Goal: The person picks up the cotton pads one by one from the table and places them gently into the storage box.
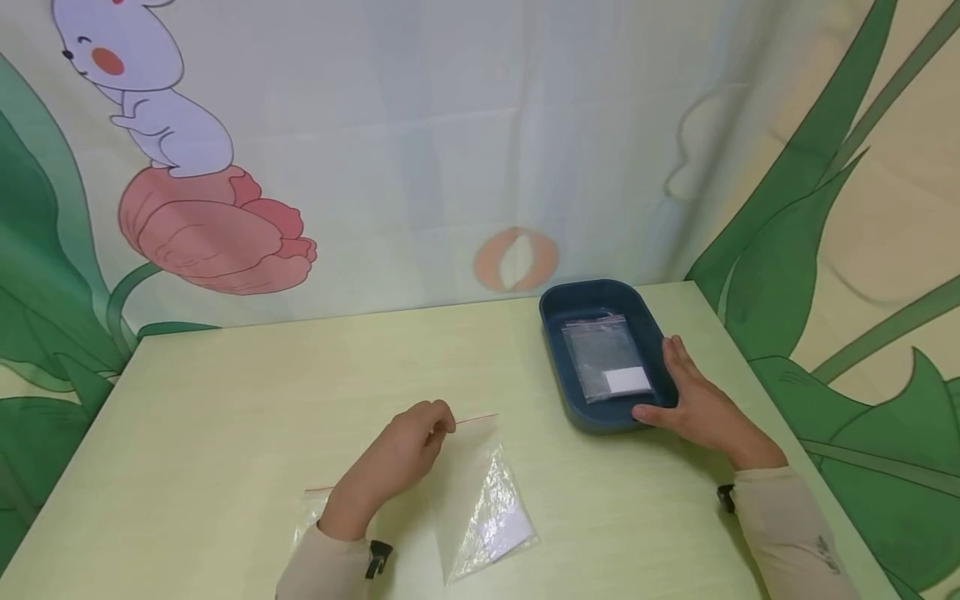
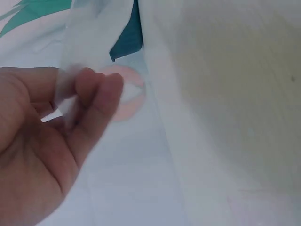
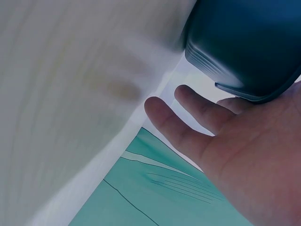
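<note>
Left hand: the left hand (image 1: 401, 454) is curled, fingertips pinching the red-striped top edge of a clear plastic zip bag (image 1: 480, 500); in the left wrist view the fingers (image 2: 96, 89) are bunched on a blurred clear film.
Clear zip bag on table: it lies on the pale yellow-green tabletop (image 1: 225, 400) near the front edge, its sealed edge lifted at the left hand, a small white rectangle showing inside its lower part.
Right hand: the right hand (image 1: 693, 400) rests against the near right corner of the dark blue rounded plastic tray (image 1: 555, 304), thumb along the front rim, fingers straight along the side; the right wrist view shows its fingers (image 3: 188, 117) spread out beside the tray's outer wall.
Tray: it sits at the far right of the table, holding a second clear zip bag (image 1: 607, 358) with a white patch, lying flat.
Backdrop: a printed cloth with green leaves, a pink flower and a white mouse (image 1: 150, 92) hangs behind the table.
</note>
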